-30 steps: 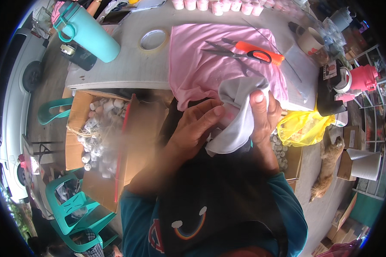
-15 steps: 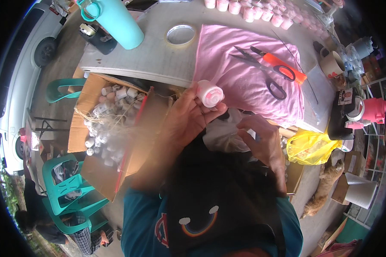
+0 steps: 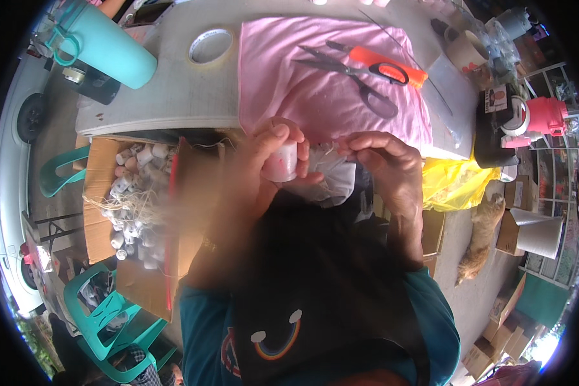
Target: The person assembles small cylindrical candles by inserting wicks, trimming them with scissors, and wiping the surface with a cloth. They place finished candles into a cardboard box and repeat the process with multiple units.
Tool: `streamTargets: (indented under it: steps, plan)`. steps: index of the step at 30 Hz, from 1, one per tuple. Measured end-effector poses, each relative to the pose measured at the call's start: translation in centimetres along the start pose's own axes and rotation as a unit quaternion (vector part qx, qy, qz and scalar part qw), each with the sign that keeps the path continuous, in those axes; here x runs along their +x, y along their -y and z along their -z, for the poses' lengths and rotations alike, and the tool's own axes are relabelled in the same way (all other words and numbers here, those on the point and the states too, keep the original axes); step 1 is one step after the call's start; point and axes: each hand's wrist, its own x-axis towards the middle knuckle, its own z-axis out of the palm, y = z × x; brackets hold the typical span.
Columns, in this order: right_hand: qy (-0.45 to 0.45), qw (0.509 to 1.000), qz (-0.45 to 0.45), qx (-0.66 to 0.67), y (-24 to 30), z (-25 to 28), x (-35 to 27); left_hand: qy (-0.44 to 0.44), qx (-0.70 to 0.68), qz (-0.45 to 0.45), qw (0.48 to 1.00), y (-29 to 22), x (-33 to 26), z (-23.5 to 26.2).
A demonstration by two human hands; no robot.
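L hand [image 3: 262,157] wrapped round a pink-flecked white cylinder [image 3: 281,165], thumb up top, fingers on far side. Cyl sits at chest ht, near the front edge of the table [image 3: 167,106], approx upright, maybe a bit tilted. R hand [image 3: 392,164] apart from it: thumb + forefinger drawn in to a narrow pinch; can't tell if anything's between the tips. White cloth [image 3: 333,180] bunched between/below the hands, some thin strands near its top.

Handling (my read): cyl prob light, one-hand job. Looks waxy or thin plastic, so smooth + maybe slippery; could dent or scuff if squeezed hard. Best hold = side wall, mid-ht, light wrap; keep off top face + rim. Cloth soft + limp, take it by a fold.

Nearby: pink cloth [image 3: 283,77] on table w/ scissors [image 3: 376,103] + orange-handled knife [image 3: 395,69] on it, tape roll [image 3: 207,62] to the L. Cardboard box [image 3: 98,199] at L has more small white cyls + loose string.
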Motion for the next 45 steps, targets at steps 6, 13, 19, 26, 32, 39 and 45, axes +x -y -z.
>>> streamTargets:
  steps: [6,13,19,26,32,39,45]
  plan:
    - [-0.003,0.976,-0.013,-0.215,-2.5,0.3,-0.6,-0.072,0.19,-0.038,0.978,1.0,-0.9,1.2]
    - [-0.018,0.937,0.057,-0.344,-3.7,0.4,-1.0,-0.092,0.091,0.045,0.991,2.1,-1.1,2.5]
    - [0.092,0.839,0.2,-0.497,-7.1,-2.3,0.2,-0.047,-0.023,0.049,0.997,1.9,-0.9,2.9]
    - [0.061,0.903,0.175,-0.387,-5.3,-2.3,0.8,0.007,-0.191,0.0,0.982,0.5,-1.5,2.1]
    - [-0.022,0.985,0.101,-0.138,0.8,-2.7,-0.7,0.067,-0.229,-0.065,0.969,-0.3,-0.9,-0.6]
    - [-0.047,0.917,0.31,-0.248,2.6,-4.1,1.4,0.12,-0.242,-0.078,0.96,-0.3,-0.1,-3.3]
    - [-0.087,0.883,0.362,-0.286,2.2,-4.3,2.5,0.114,-0.241,-0.091,0.96,0.1,0.6,-3.0]
